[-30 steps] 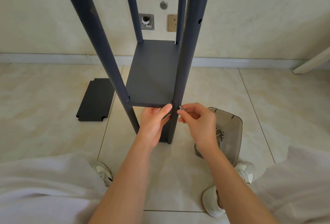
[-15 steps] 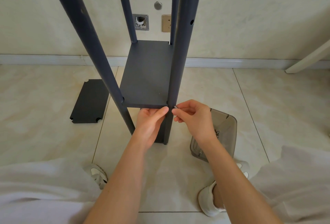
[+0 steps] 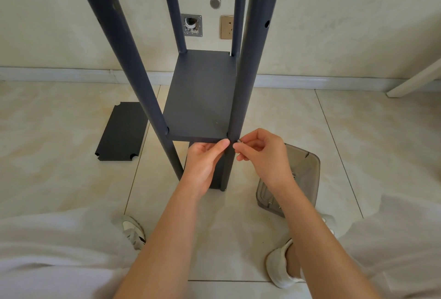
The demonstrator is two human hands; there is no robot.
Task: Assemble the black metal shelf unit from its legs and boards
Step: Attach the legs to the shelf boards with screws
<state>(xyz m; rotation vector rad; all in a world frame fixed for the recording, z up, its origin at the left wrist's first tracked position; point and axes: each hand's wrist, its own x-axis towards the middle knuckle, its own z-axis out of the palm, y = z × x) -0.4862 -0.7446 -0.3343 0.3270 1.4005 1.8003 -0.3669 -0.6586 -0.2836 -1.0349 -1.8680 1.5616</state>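
Note:
The black shelf unit stands upright on the tiled floor, with several round legs and one board (image 3: 200, 98) fixed low between them. The near right leg (image 3: 248, 65) rises past the board's front right corner. My left hand (image 3: 202, 162) reaches under the board's front edge, thumb against that leg. My right hand (image 3: 260, 153) pinches a small silver screw (image 3: 239, 141) at the leg's right side, level with the board. A loose black board (image 3: 120, 131) with notched corners lies flat on the floor to the left.
A smoky clear plastic tray (image 3: 305, 174) with several screws sits on the floor right of the unit, behind my right forearm. My white shoes (image 3: 279, 265) and white-clad knees fill the bottom. Wall sockets (image 3: 226, 27) and a skirting board lie behind; a white furniture leg (image 3: 415, 81) slants at far right.
My right hand has brought the screw from just off the leg to touching its side at board level. The left hand stays under the board; the view shifted slightly.

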